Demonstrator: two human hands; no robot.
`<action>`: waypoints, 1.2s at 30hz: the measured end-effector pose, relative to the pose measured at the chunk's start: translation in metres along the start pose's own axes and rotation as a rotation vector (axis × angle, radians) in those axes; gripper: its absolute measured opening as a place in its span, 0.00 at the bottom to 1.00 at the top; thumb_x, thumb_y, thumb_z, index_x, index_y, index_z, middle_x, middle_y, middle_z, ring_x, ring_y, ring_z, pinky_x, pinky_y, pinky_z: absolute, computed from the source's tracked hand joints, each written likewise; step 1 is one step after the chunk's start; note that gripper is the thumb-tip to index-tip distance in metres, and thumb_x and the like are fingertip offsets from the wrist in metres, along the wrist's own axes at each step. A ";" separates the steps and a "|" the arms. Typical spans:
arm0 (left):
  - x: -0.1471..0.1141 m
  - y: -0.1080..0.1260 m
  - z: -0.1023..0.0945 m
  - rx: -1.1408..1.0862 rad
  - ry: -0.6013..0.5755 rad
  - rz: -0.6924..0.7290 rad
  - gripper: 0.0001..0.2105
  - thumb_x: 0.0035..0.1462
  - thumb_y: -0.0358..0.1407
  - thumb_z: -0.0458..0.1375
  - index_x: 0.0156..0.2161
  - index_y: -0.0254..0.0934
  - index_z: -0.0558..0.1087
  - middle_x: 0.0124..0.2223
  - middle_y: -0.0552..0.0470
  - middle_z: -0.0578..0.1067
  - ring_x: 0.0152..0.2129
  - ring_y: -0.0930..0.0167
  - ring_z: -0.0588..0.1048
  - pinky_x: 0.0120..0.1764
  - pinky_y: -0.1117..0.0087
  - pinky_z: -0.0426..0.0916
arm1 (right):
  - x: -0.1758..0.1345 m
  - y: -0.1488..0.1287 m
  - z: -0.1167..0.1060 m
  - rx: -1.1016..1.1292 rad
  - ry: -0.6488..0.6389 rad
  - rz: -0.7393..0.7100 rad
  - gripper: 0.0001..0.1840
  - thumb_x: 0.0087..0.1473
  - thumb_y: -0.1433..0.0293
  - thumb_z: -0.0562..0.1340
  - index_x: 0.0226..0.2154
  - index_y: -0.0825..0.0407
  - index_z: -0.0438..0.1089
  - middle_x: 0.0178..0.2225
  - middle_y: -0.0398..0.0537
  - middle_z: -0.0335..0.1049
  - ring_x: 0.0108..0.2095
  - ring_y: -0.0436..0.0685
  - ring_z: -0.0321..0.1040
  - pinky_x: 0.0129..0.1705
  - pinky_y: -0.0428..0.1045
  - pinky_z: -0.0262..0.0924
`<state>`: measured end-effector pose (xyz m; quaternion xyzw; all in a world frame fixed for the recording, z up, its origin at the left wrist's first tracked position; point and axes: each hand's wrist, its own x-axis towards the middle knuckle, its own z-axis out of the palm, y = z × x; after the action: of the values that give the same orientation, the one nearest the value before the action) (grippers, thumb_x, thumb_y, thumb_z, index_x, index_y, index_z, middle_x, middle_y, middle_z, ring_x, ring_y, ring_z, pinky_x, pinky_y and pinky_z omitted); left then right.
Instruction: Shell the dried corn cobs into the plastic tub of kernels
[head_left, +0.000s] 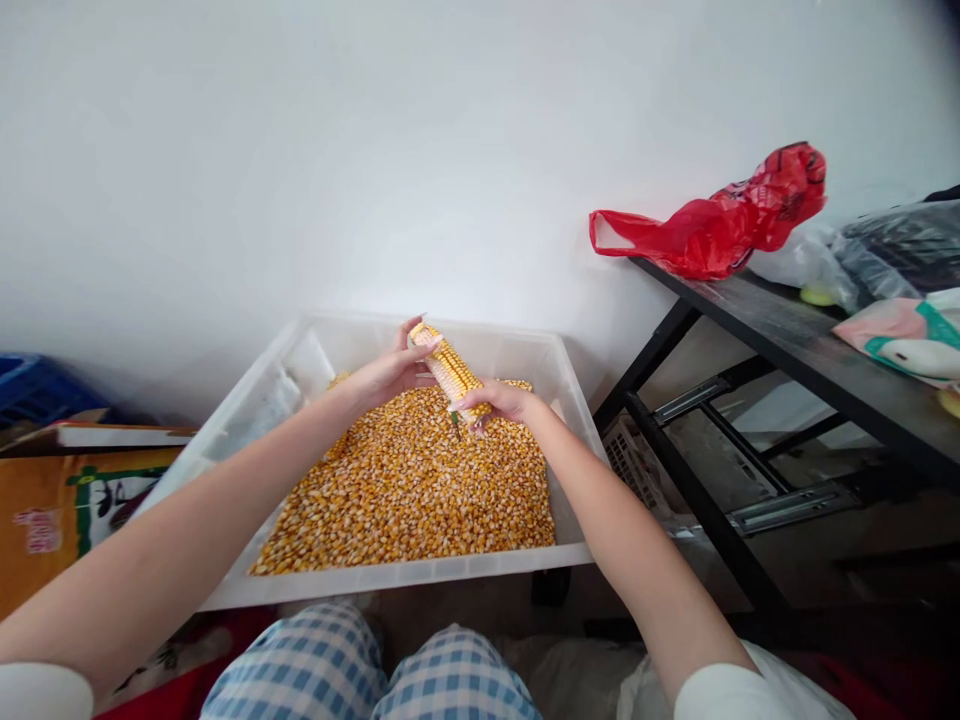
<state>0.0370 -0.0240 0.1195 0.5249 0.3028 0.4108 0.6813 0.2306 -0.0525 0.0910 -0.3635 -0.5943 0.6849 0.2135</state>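
A partly stripped corn cob (448, 368) is held tilted between both hands, above a heap of loose corn kernels (420, 490). My left hand (397, 368) grips its upper end, thumb across the top. Around the lower end, my right hand (501, 402) has its fingers closed. Yellow kernel rows cover the cob's right side, while a pale bare strip runs along its left. A small dark green piece (455, 425) shows just under the right hand; what it is I cannot make out. The kernels lie in a translucent plastic bin (390, 580).
To the right stands a black-framed table (795, 350) with a red plastic bag (720, 225) and other bags on it. A blue crate (34, 385) and a cardboard box (45, 510) are at the left. Behind the bin rises a white wall (375, 150).
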 end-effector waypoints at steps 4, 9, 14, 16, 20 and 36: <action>0.000 -0.007 0.011 0.042 0.105 -0.045 0.25 0.45 0.42 0.63 0.46 0.41 0.58 0.39 0.49 0.71 0.33 0.67 0.74 0.35 0.60 0.72 | 0.001 0.000 0.004 -0.044 0.047 -0.010 0.21 0.39 0.66 0.64 0.38 0.54 0.62 0.26 0.44 0.68 0.20 0.49 0.66 0.17 0.44 0.65; -0.001 -0.007 0.011 0.028 0.015 0.030 0.19 0.47 0.36 0.62 0.42 0.37 0.59 0.38 0.49 0.71 0.34 0.69 0.74 0.37 0.63 0.72 | -0.002 -0.005 0.009 -0.053 0.049 0.007 0.22 0.37 0.68 0.65 0.38 0.53 0.62 0.27 0.42 0.67 0.19 0.48 0.65 0.15 0.43 0.63; -0.001 -0.004 0.005 0.057 -0.021 0.030 0.21 0.47 0.35 0.62 0.44 0.37 0.59 0.42 0.46 0.71 0.37 0.66 0.73 0.39 0.62 0.71 | -0.002 -0.003 0.008 -0.036 0.015 -0.004 0.22 0.36 0.68 0.66 0.38 0.53 0.62 0.26 0.40 0.66 0.19 0.49 0.66 0.14 0.43 0.62; -0.003 -0.002 0.004 0.092 -0.036 0.035 0.22 0.47 0.35 0.62 0.46 0.38 0.59 0.42 0.46 0.70 0.38 0.66 0.73 0.40 0.62 0.71 | -0.001 -0.001 0.007 -0.014 -0.009 -0.007 0.22 0.37 0.67 0.65 0.37 0.53 0.61 0.25 0.40 0.65 0.18 0.49 0.66 0.14 0.44 0.62; -0.007 0.006 0.003 0.121 -0.081 0.030 0.25 0.47 0.34 0.62 0.50 0.41 0.57 0.43 0.47 0.71 0.39 0.65 0.73 0.42 0.61 0.69 | 0.000 0.001 0.005 0.016 -0.041 -0.021 0.21 0.38 0.65 0.64 0.37 0.54 0.61 0.24 0.41 0.66 0.18 0.50 0.66 0.14 0.44 0.62; -0.003 -0.006 0.006 0.118 -0.021 0.016 0.28 0.44 0.33 0.64 0.49 0.40 0.57 0.43 0.47 0.70 0.40 0.65 0.73 0.43 0.59 0.69 | 0.002 0.001 0.007 0.012 -0.014 0.022 0.21 0.37 0.67 0.64 0.37 0.53 0.62 0.24 0.40 0.66 0.19 0.50 0.66 0.16 0.44 0.64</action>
<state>0.0421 -0.0297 0.1157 0.5707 0.3151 0.3921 0.6491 0.2248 -0.0561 0.0894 -0.3640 -0.5875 0.6934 0.2039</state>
